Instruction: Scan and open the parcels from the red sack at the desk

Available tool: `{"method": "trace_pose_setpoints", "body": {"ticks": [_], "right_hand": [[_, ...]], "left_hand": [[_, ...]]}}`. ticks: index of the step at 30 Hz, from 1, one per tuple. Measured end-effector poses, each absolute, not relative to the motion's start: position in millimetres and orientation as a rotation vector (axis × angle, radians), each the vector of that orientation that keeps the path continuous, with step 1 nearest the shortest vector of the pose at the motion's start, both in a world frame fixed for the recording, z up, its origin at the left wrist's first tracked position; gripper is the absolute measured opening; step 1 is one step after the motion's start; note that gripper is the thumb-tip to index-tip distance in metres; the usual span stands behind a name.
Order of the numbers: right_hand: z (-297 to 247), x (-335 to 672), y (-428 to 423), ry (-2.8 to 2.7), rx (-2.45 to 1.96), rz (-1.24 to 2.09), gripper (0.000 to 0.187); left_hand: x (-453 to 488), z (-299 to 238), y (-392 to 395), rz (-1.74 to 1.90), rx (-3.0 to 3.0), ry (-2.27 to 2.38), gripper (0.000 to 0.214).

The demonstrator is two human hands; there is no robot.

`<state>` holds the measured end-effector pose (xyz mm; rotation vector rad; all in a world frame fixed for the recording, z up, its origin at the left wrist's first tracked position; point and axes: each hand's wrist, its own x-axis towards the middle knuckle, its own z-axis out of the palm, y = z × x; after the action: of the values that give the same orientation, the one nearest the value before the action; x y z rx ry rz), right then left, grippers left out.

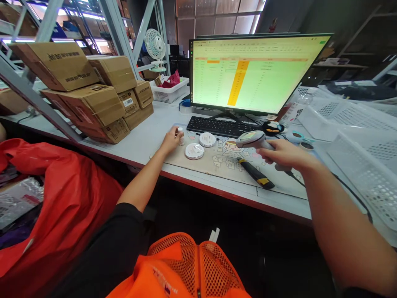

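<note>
One risk: right hand (283,153), fingers curled round a scanner (252,138), could, if lowered, knock the knife (254,171); left hand (170,140) pinches a bottle (181,139) between fingers.

1 view, from the wearer's head

The camera looks forward and down over the desk (149,129). Nearest is the vest (176,267), along the bottom edge; the left hand (170,141) and right hand (281,154) are at middle range, the monitor (214,85) beyond, the windows (214,22) farthest.
</note>
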<state>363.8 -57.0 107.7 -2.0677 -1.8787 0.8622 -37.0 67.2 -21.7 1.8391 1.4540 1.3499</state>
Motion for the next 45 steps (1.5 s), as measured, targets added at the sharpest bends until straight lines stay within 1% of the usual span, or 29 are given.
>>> {"method": "trace_pose_setpoints", "body": {"ticks": [3, 9, 13, 16, 19, 22, 25, 27, 31, 34, 39, 45], "right_hand": [[115, 337, -44, -2.042, -1.983, 0.951, 0.019], [124, 272, -21, -2.416, -1.793, 0.864, 0.015], [120, 243, -4, -2.472, -1.746, 0.774, 0.016], [113, 234, 7, -2.496, -1.762, 0.754, 0.020], [109, 233, 11, -2.485, -1.778, 0.764, 0.021], [110, 239, 6, -2.435, -1.792, 0.724, 0.018], [114, 251, -5, -2.387, -1.802, 0.642, 0.015], [119, 260, -15, -2.356, -1.785, 0.583, 0.014], [132, 272, -37, -2.326, -1.725, 0.490, 0.021], [143, 276, -51, -2.341, -1.674, 0.443, 0.023], [148, 277, -65, -2.395, -1.633, 0.335, 0.022], [134, 285, -63, -2.415, -1.675, 0.265, 0.024]], "left_hand": [[-35, -40, 63, 1.397, 1.823, 1.441, 0.026], [-34, -52, 62, 1.399, 1.820, 1.412, 0.038], [-35, -54, 63, 1.379, 1.823, 1.393, 0.045], [-35, -56, 64, 1.355, 1.825, 1.402, 0.048], [-35, -58, 65, 1.347, 1.800, 1.391, 0.055], [-35, -57, 67, 1.405, 1.640, 1.318, 0.058], [-33, -48, 68, 1.486, 1.417, 1.163, 0.056], [-28, -38, 65, 1.512, 1.347, 1.057, 0.058], [-11, -16, 51, 1.481, 1.231, 0.725, 0.067], [5, -2, 41, 1.416, 1.181, 0.571, 0.069], [25, 4, 34, 1.421, 1.152, 0.502, 0.066], [29, 0, 30, 1.408, 1.231, 0.673, 0.068]]}}
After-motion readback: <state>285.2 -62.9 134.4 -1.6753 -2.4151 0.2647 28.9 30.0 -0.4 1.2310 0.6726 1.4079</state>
